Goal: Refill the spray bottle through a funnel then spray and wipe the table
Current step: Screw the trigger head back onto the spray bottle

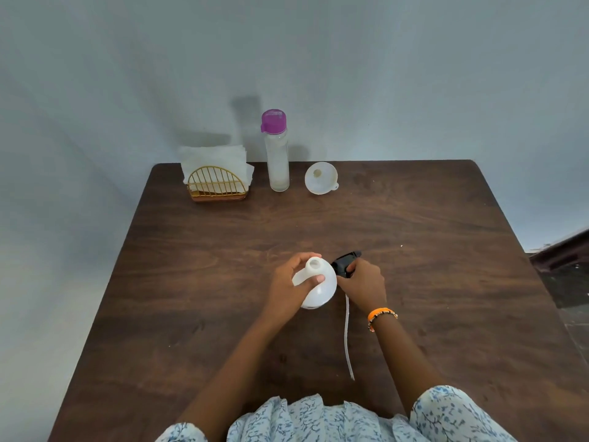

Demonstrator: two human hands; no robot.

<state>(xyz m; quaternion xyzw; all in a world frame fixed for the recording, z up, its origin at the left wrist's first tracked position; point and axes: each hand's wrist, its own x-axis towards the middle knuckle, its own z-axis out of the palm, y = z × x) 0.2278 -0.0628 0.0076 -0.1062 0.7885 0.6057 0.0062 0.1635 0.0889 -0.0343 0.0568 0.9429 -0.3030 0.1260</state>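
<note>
Table (414, 282): uncapped spray bottle (318, 287), capped refill bottle (278, 161)

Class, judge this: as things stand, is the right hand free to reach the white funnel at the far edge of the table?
Probably not yet. The right hand holds the black spray head, so it must set that down first. The table between it and the funnel is bare.

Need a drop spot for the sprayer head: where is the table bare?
Bare: the right side of the table, beyond the right hand; the left side beside the left hand; the middle band before the funnel. Crowded: the far edge with the napkin holder and water bottle, and around the spray bottle.
</note>
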